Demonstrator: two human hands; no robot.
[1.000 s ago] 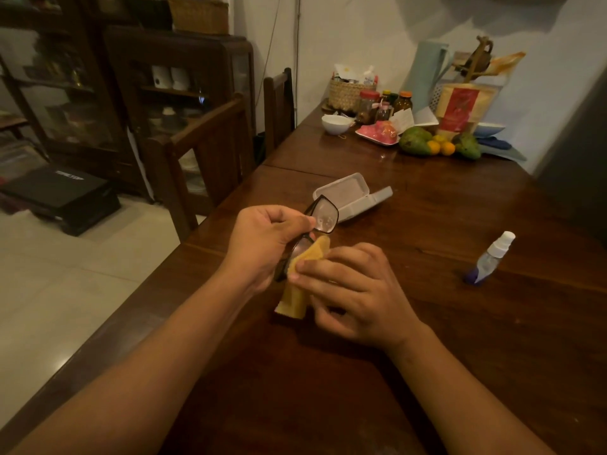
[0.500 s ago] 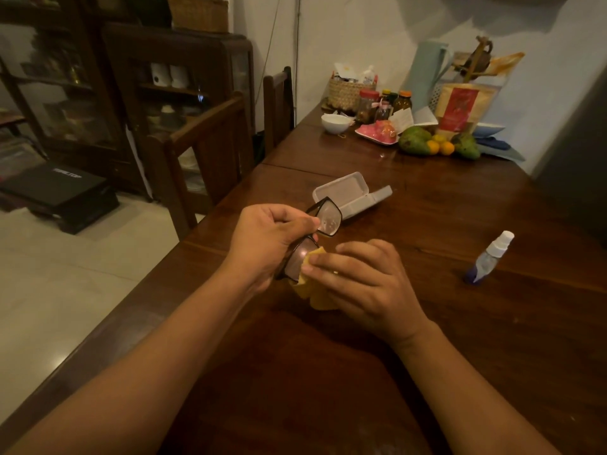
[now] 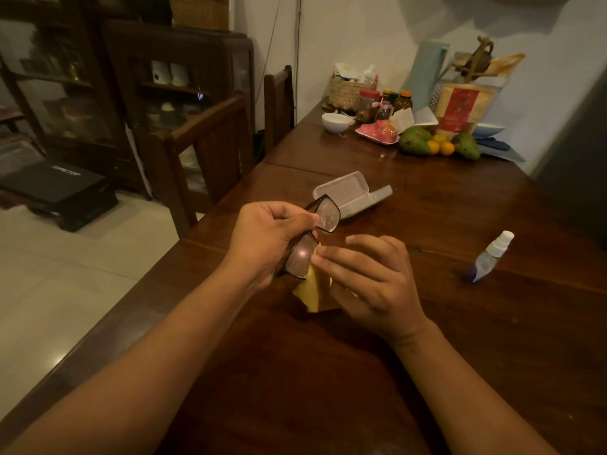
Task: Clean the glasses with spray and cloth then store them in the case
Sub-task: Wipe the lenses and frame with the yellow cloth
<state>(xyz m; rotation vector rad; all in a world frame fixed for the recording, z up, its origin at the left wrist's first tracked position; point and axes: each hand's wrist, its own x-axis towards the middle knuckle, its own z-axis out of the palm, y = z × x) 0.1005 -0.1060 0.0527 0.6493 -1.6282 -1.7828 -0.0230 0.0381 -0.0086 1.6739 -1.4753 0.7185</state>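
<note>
My left hand (image 3: 267,239) grips black-framed glasses (image 3: 300,257) at the bridge, held on end above the wooden table (image 3: 427,323). One lens points up toward the case, the other down. My right hand (image 3: 371,284) pinches a yellow cloth (image 3: 315,290) against the edge of the lower lens. A grey glasses case (image 3: 351,195) lies open just beyond the glasses. A small spray bottle (image 3: 489,257) with a white cap lies on its side to the right, apart from both hands.
Bowl (image 3: 335,122), jars, a basket (image 3: 348,93), a pink plate and fruit (image 3: 417,141) crowd the table's far end. Two wooden chairs (image 3: 210,152) stand along the left edge, with a dark cabinet behind them.
My right hand slid the cloth off the lower lens toward its right edge, leaving most of that lens uncovered. The left hand kept the glasses almost still.
</note>
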